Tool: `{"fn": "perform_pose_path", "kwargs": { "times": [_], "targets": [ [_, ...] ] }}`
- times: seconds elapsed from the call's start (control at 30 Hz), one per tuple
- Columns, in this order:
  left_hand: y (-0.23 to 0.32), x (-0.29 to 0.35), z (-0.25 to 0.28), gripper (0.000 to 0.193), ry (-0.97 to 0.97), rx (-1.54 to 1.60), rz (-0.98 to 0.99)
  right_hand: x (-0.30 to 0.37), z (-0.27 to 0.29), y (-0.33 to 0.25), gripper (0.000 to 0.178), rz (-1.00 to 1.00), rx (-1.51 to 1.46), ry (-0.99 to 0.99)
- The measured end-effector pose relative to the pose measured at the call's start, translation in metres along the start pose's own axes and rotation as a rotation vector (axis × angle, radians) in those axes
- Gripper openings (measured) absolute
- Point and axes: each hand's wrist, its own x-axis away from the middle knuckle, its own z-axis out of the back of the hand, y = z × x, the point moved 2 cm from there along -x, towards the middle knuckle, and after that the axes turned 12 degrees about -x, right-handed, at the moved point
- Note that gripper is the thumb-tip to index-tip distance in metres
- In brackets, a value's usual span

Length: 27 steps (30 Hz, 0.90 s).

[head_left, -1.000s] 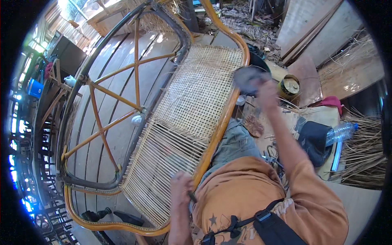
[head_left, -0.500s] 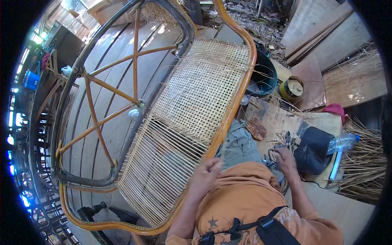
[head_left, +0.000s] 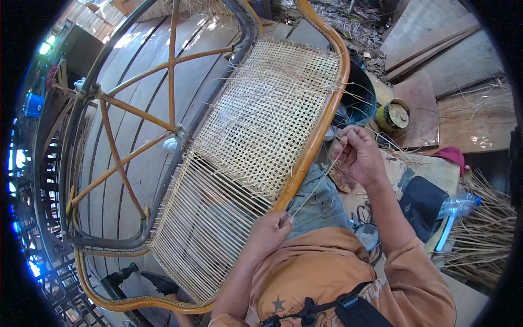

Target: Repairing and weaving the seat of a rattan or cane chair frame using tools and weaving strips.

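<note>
A thin cane strand point(head_left: 317, 186) stretches slantwise between my two hands. Its lower end is pinched in my left hand point(head_left: 270, 231), which is close to the glossy rattan rail point(head_left: 308, 158) of a large frame. Raised farther right, my right hand point(head_left: 360, 155) pinches the strand's upper part with its fingers. Inside the frame, the upper section is a woven cane panel point(head_left: 278, 103) with an open lattice and loose strand ends sticking out. Below it run parallel cane strands point(head_left: 204, 229) with gaps between them, not cross-woven.
A dark looped tool point(head_left: 360, 214) lies by my lap, near a black pouch point(head_left: 421, 200) and a clear plastic bottle point(head_left: 456, 205). Beyond stand a yellow-green can point(head_left: 393, 115) and a dark bucket point(head_left: 362, 90). A bundle of dry strands point(head_left: 482, 231) lies at the right.
My right hand has left the looped tool and risen up and away, now holding the strand. The left hand stays near the rail, slightly lower. The view has shifted a little.
</note>
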Motion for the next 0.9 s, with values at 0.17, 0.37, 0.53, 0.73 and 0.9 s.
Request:
{"fn": "perform_pose_path", "kwargs": {
  "times": [0.17,0.37,0.53,0.73,0.9],
  "targets": [
    [0.026,-0.046,0.047,0.037,0.126,-0.433,0.092,-0.035,-0.017,-0.071,0.012,0.017,0.676,-0.172],
    [0.012,-0.127,0.074,0.028,0.065,-0.668,-0.048,-0.085,-0.016,-0.031,0.013,-0.145,1.318,-0.356],
    [0.023,-0.148,0.075,0.022,0.071,-0.615,-0.176,-0.106,-0.01,-0.011,0.017,-0.02,1.569,-0.583],
    [0.029,-0.161,0.066,0.026,0.045,-0.694,-0.171,-0.116,-0.016,-0.003,0.02,-0.115,1.755,-0.521],
    [0.034,-0.165,0.066,0.027,0.1,-0.726,-0.215,-0.117,-0.019,-0.006,0.02,-0.123,1.667,-0.545]
  ]
}}
